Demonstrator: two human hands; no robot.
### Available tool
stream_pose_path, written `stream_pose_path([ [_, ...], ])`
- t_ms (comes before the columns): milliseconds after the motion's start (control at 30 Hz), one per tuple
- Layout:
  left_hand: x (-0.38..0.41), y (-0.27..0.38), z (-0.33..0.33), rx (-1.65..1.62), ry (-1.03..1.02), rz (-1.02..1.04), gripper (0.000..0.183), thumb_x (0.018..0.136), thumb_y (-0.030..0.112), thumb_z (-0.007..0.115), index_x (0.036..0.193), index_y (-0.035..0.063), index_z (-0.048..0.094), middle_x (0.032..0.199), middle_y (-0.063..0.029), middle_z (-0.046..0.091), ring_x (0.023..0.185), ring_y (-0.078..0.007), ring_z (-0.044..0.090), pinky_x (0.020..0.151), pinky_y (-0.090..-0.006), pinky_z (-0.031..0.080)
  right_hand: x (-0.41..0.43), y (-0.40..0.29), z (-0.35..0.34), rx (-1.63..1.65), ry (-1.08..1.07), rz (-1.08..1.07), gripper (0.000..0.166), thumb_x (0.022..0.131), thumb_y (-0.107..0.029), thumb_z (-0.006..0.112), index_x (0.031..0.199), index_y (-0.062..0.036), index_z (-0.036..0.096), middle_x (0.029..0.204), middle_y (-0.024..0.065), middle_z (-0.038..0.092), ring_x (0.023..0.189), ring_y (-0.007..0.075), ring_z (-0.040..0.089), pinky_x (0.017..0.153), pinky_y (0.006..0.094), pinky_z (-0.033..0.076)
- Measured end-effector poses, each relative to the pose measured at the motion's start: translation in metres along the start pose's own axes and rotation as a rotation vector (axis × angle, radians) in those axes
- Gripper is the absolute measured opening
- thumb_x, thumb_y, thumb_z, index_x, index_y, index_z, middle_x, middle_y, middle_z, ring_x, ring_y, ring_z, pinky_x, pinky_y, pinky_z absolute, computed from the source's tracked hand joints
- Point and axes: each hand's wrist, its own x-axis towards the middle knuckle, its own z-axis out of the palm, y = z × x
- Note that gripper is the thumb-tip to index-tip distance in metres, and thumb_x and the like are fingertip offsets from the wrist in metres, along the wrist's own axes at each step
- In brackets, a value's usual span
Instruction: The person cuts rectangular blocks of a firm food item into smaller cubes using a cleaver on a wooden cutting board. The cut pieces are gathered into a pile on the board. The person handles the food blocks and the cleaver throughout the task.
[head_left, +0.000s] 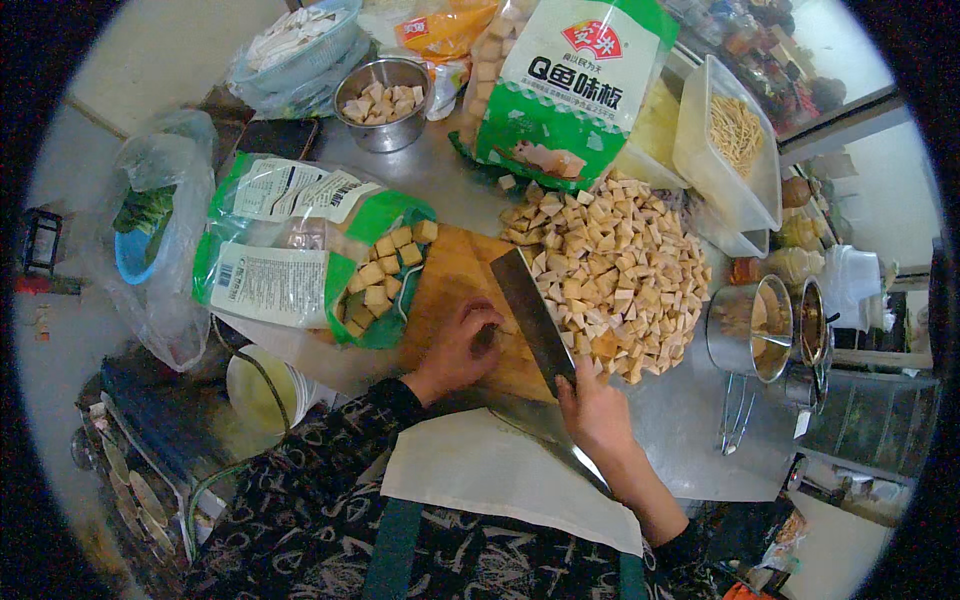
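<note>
My right hand (592, 405) is closed around the handle of a cleaver (529, 307), whose blade stands over the right part of a wooden cutting board (457, 270). My left hand (476, 341) is curled above the board, left of the blade; whether its fingers hold a piece is hidden. To the blade's right lies a large heap of cut tan fish-tofu-like pieces (615, 277), reaching onto the board's edge. An opened green and clear plastic food bag (285, 247) lies at the board's left, with uncut cubes (375, 281) at its mouth.
A second green food bag (570, 97) stands behind the heap. A steel bowl of pieces (382, 105) is at the back, near a blue basket (300, 45). Plastic tubs (724, 142) and steel pots (750, 330) stand right. A clear bag holding greens (157, 225) is far left.
</note>
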Motion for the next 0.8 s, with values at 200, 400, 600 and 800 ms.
stream_pose_path([
  [200, 0.001, -0.001, 0.014, 0.079, 0.208, 0.023, 0.016, 0.072, 0.009, 0.061, 0.086, 0.0051, 0.056, 0.090, -0.0124, 0.053, 0.086, -0.0301, 0.052, 0.075, -0.0362, 0.043, 0.012, -0.011, -0.001, -0.130, -0.093, -0.075, 0.023, 0.083, -0.020, 0.047, 0.094, -0.0039, 0.036, 0.061, 0.0210, 0.056, 0.056, 0.0404, 0.055, 0.048, 0.0490, 0.043],
  [400, 0.002, 0.001, 0.011, 0.143, 0.133, -0.065, 0.014, 0.073, 0.009, 0.058, 0.086, 0.0038, 0.056, 0.086, -0.0132, 0.054, 0.083, -0.0308, 0.053, 0.073, -0.0362, 0.043, 0.045, -0.016, 0.035, -0.123, -0.064, -0.115, 0.022, 0.082, -0.021, 0.047, 0.092, -0.0040, 0.036, 0.061, 0.0194, 0.057, 0.057, 0.0385, 0.056, 0.050, 0.0484, 0.043],
  [600, -0.002, 0.001, 0.007, 0.130, 0.218, -0.048, 0.015, 0.075, 0.010, 0.056, 0.089, 0.0028, 0.055, 0.093, -0.0145, 0.052, 0.086, -0.0315, 0.051, 0.075, -0.0359, 0.042, 0.053, -0.021, 0.016, -0.096, -0.074, -0.026, 0.022, 0.083, -0.021, 0.047, 0.092, -0.0047, 0.036, 0.059, 0.0200, 0.055, 0.057, 0.0389, 0.055, 0.050, 0.0485, 0.042],
  [800, -0.027, 0.001, 0.000, 0.174, 0.117, -0.051, 0.017, 0.076, 0.012, 0.057, 0.091, 0.0039, 0.056, 0.097, -0.0150, 0.051, 0.088, -0.0318, 0.052, 0.075, -0.0347, 0.044, 0.010, -0.015, 0.001, -0.040, -0.044, -0.092, 0.020, 0.083, -0.020, 0.046, 0.092, -0.0048, 0.036, 0.057, 0.0205, 0.054, 0.054, 0.0385, 0.054, 0.046, 0.0482, 0.041],
])
